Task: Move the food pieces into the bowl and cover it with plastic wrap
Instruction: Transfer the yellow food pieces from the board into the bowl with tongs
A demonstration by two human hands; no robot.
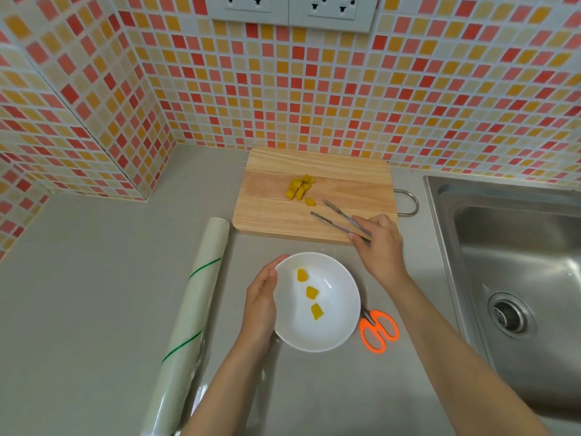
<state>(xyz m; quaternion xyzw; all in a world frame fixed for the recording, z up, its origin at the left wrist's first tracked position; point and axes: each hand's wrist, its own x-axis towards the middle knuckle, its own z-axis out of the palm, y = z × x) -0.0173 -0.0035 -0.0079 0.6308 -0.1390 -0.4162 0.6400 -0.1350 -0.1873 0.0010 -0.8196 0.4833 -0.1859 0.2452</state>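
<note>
Head view, setting: a grey countertop (pixel 94 278) is running below a wall of orange, red and cream mosaic tiles (pixel 283 89), with a stainless steel sink (pixel 518 247) lying at the right.
Food on board: a cluster of small yellow food chunks (pixel 298 186) is sitting near the middle of a pale rectangular wooden cutting board (pixel 270 209); one chunk is lying slightly apart, nearest the tong tips.
Food in bowl: three yellow food pieces (pixel 312 292) are lying in a loose line, apart from one another, inside the round white bowl (pixel 333 325), which is standing on the countertop just in front of the board.
Left hand (pixel 261 302): it is cupping the bowl's left rim, fingers curved against the outer wall.
Right hand (pixel 379 239): it is gripping the handle end of slim metal serrated tongs (pixel 333 215); the two tips are standing apart over the board, holding nothing.
Plastic wrap: a long translucent roll of plastic wrap with green stripes (pixel 195 297) is lying left of the bowl.
Scissors: orange-handled scissors (pixel 379 330) are lying just right of the bowl, blades partly hidden by it.
</note>
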